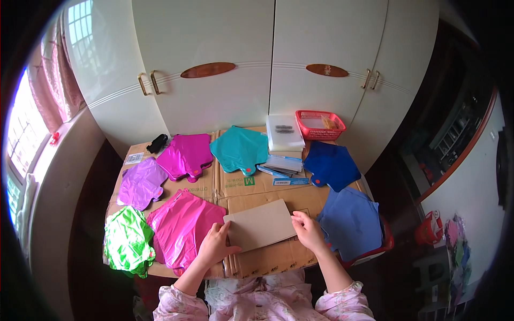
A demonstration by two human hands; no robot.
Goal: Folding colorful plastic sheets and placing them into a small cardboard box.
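Observation:
A flat beige cardboard sheet (259,227) lies slightly tilted at the front middle of the table. My left hand (218,243) grips its left edge, with the thumb spread near the lower corner. At the opposite edge, my right hand (308,229) has its fingers bent and closed on the sheet. Right beside my left hand is a pile of hot-pink foil pieces (184,227), which look like flat, uninflated star balloons. A pale-blue pile (353,222) of the same shape lies by my right hand.
Similar piles circle the table: green (128,241), lilac (140,183), magenta (184,154), teal (240,148), dark blue (333,165). At the back stand clear plastic bags (285,138), small blue-white packets (284,163) and a red basket (306,128). A black object (157,143) lies back left.

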